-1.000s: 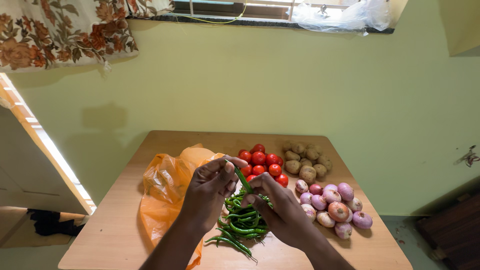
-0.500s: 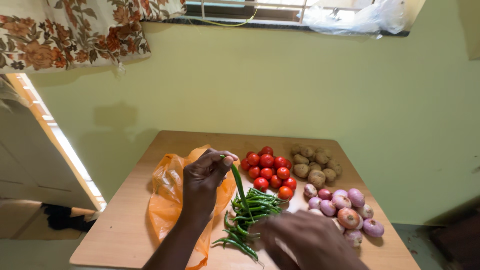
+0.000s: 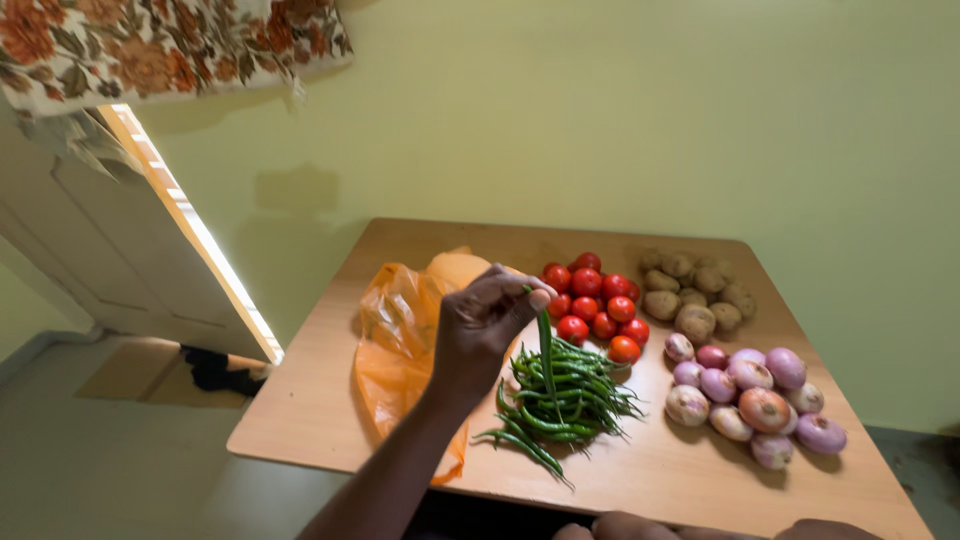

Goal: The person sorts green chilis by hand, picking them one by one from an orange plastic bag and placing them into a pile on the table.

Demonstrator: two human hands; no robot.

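Head view: the right hand (image 3: 640, 527) has dropped to the bottom frame edge since earlier — its grip cannot be told. The left hand (image 3: 485, 325) pinches one slim green chilli (image 3: 546, 350) by its stem, hanging over the chilli pile (image 3: 560, 400). Bare table (image 3: 310, 400) lies at nine o'clock, beyond the orange bag (image 3: 400, 330).

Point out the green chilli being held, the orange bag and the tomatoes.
held green chilli (image 3: 545, 350), head view, middle of the pod.
orange bag (image 3: 395, 340), head view, crumpled middle.
tomatoes (image 3: 587, 282), head view, a tomato near the pile's back.
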